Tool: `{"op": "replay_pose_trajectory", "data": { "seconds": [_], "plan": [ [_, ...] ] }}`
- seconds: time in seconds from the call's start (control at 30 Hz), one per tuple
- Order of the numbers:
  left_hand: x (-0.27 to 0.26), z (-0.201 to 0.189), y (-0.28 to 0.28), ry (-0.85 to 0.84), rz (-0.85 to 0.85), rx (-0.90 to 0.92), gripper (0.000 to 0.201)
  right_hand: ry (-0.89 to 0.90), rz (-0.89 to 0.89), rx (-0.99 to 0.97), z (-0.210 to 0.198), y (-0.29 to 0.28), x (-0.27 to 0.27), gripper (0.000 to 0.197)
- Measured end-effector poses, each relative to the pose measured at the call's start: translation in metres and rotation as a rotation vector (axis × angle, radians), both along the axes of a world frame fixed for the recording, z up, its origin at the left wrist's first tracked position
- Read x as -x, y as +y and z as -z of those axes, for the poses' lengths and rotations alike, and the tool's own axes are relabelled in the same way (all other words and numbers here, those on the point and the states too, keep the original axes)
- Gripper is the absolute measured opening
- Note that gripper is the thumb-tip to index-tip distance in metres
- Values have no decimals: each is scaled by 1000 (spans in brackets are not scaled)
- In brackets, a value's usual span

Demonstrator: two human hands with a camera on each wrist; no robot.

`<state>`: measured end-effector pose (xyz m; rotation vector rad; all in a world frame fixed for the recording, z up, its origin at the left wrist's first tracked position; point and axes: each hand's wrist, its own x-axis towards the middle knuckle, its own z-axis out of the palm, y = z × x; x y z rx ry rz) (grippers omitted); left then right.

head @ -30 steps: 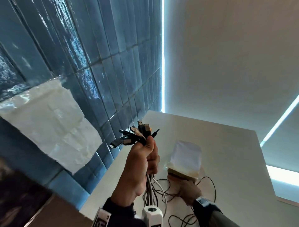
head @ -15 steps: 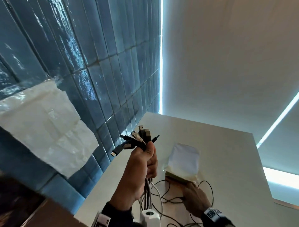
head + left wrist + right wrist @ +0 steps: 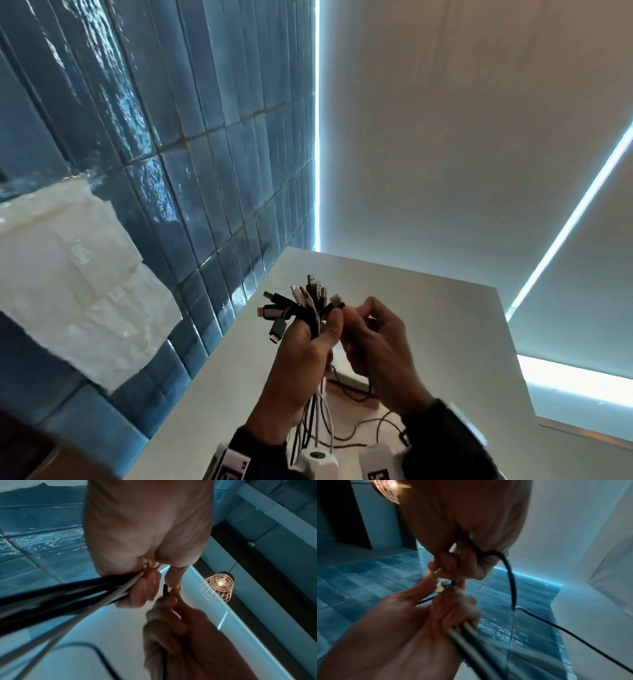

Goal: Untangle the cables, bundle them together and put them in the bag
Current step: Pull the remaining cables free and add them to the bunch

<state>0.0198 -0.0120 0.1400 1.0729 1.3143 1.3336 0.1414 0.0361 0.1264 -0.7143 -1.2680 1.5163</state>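
The left hand (image 3: 301, 356) clenches a bunch of cables (image 3: 301, 305) just below their plugs, which fan out above the fist, so the gathering looks mostly done. The right hand (image 3: 376, 346) pinches one more black cable end (image 3: 337, 301) against the bunch. Loose lengths trail onto the white table (image 3: 428, 325) beyond; binding and bagging remain, and the bag is mostly hidden behind the hands.

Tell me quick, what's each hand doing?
Left hand: grips bunch of black and white cables.
Right hand: pinches one thin black cable.
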Motion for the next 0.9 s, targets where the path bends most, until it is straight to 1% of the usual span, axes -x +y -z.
{"op": "replay_pose_trajectory", "data": {
  "seconds": [0.03,0.1,0.17,0.23,0.3,0.33,0.4,0.5,0.53,0.6,0.7,0.77,0.9],
  "plan": [
    [-1,1,0,11,-18,6,32,29,-28,-16,0,-4,2,26],
    [2,3,0,-12,-63,6,35,47,-93,-39,3,-13,1,18],
    [5,4,-2,-73,-64,-32,34,-7,-106,-52,6,-20,-4,16],
    [3,2,-4,-80,-30,-71,32,-61,-41,-42,7,-24,-4,24],
    [-1,1,-4,-28,7,-86,31,-89,16,-71,4,-25,0,35],
    [-1,1,-2,-3,7,-90,34,-81,16,-76,2,-25,1,37],
    [2,-1,1,3,-52,-110,39,-52,-69,-63,1,-25,1,35],
    [11,-12,5,-103,-157,-178,38,-84,-207,-52,8,-23,-9,31],
    [14,-18,5,-127,-168,-204,38,-113,-213,-49,13,-22,-14,33],
    [21,-32,3,-151,-180,-192,38,-181,-177,-25,26,-17,-27,38],
    [27,-52,-1,-290,-105,-203,42,-319,-130,-55,51,-12,-46,41],
    [28,-61,-4,-295,-73,-235,44,-371,-130,-59,65,-12,-58,39],
    [27,-74,-6,-353,9,-303,31,-435,-117,-1,87,-9,-76,39]
  ]
}}
